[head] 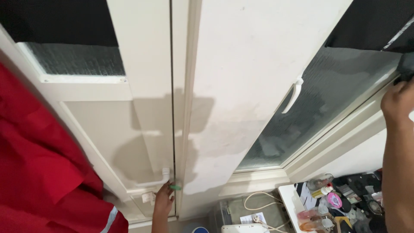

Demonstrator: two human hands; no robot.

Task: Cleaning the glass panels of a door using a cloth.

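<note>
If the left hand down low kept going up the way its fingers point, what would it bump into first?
Probably the white plastic door handle: the left hand points up at it, fingertips already touching or nearly so, beside the small green thing. Depth is unclear.

Quick headcount — two hands in view: the left hand [164, 199] low down, the right hand [397, 101] up at the far edge. Two frosted glass panes, one pane [77, 59] well above the left fingers [169, 188], the other pane [319, 97] just beside the right fingers. Two white handles — a lever handle [160, 177] touching the left fingers, a curved handle [293, 94] between both hands. One red cloth [39, 168], one white cable [258, 203], and bottles I can't count.
</note>
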